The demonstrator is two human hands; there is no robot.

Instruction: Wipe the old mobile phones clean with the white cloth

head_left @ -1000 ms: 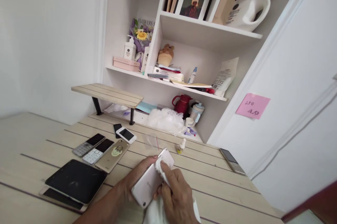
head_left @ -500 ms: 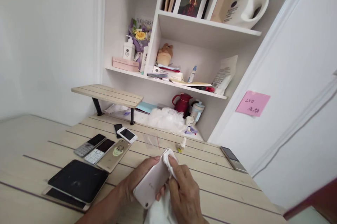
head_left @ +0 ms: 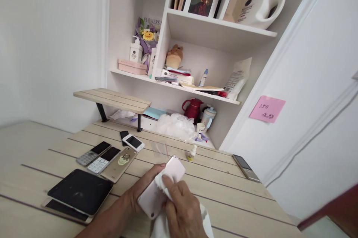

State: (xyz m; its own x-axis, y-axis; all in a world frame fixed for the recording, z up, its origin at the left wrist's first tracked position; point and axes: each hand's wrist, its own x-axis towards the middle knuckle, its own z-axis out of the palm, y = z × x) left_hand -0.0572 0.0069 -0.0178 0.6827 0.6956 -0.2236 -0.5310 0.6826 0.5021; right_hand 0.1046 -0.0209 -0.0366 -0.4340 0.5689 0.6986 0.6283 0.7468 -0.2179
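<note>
A pale pink smartphone (head_left: 176,169) is tilted above the table with its back facing up. My left hand (head_left: 142,186) is closed around the phone's left side, thumb along the edge; its other fingers are hidden beneath. My right hand (head_left: 184,206) pinches a white cloth (head_left: 162,227) and presses a fold of it against the middle of the phone's back. The loose part of the cloth hangs below my right hand. Beyond the phone stands a small spray bottle (head_left: 191,153) with yellowish liquid, and a clear zip bag (head_left: 160,149) lies flat.
On the left lie two keypad phones (head_left: 104,160), a gold phone (head_left: 119,165), a white phone (head_left: 133,142) and a black tablet (head_left: 81,192) on another device. Another keypad phone (head_left: 246,168) rests at the right edge. A small raised wooden shelf (head_left: 112,100) stands at the back left.
My right hand has slid the cloth from the phone's top end down toward the middle of its back. The left hand still holds the phone. The view has shifted slightly.
</note>
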